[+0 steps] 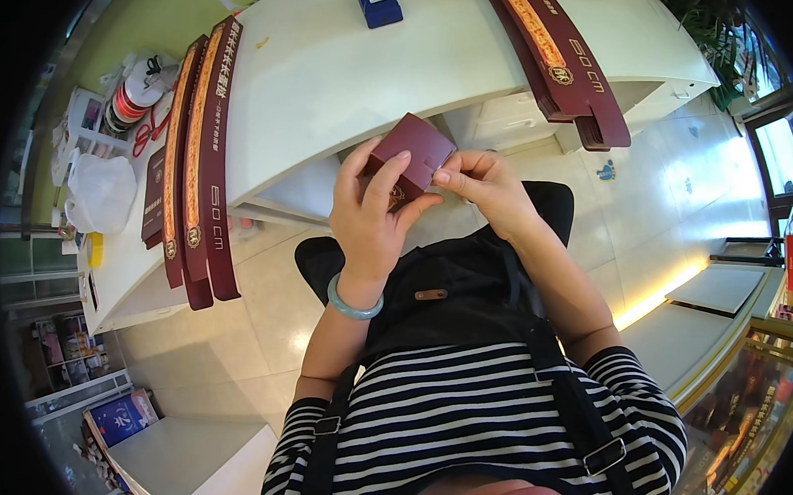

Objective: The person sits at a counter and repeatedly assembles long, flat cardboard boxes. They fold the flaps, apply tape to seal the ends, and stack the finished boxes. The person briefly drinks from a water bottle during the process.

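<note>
A maroon cardboard box [413, 149] is held up at the near edge of the white table, one square face turned toward me. How far its body reaches below that face cannot be seen. My left hand [369, 202], with a pale green bangle at the wrist, wraps its fingers around the box's left and near sides. At the right corner, my right hand [483, 185] pinches the edge of the box between thumb and fingers. Long flat maroon cartons [213, 142] with gold print lie to the left, and another stack of cartons [568, 78] lies to the right, overhanging the table edge.
A blue tape dispenser [377, 3] stands on the white table [315, 76] at the far side. Ribbon spools [130, 103], red scissors [151, 131], a white plastic bag [101, 190] and yellow tape [95, 250] sit at the left. A glass display case [752, 422] is at the lower right.
</note>
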A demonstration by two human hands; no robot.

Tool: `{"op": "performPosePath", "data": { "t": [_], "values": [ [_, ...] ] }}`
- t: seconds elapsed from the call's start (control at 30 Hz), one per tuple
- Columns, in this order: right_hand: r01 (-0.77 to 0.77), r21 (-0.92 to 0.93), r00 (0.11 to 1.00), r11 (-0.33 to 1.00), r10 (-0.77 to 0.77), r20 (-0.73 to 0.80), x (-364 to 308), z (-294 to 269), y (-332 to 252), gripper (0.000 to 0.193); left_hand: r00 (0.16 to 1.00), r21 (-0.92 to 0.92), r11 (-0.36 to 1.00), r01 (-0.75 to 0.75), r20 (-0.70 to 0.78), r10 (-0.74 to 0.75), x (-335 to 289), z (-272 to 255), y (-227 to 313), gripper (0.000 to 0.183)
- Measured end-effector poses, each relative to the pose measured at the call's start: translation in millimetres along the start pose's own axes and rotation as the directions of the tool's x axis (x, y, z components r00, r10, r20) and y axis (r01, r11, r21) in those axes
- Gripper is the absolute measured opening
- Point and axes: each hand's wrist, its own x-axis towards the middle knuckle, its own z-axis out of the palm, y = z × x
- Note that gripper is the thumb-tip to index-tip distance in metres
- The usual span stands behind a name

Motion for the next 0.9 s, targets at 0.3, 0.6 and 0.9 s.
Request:
{"op": "performPosePath", "data": {
  "t": [0.3,0.6,0.9],
  "values": [
    [0.378,-0.139,0.918,0.915,-0.352,0.181,15,3,72,0.104,0.995,-0.250,0.968,0.010,0.101,0.016,20,-29,19,0.075],
    [0.560,0.339,0.828,0.756,-0.503,-0.248,62,-33,-107,0.082,0.899,0.108,0.978,0.180,0.384,-0.208,35,-30,6,0.103],
    [-0.596,-0.797,0.776,-0.096,-0.325,-0.541,137,-137,-86,0.097,0.742,0.849,0.372,0.376,-0.035,-0.670,109,-83,-164,0.090]
  ]
}}
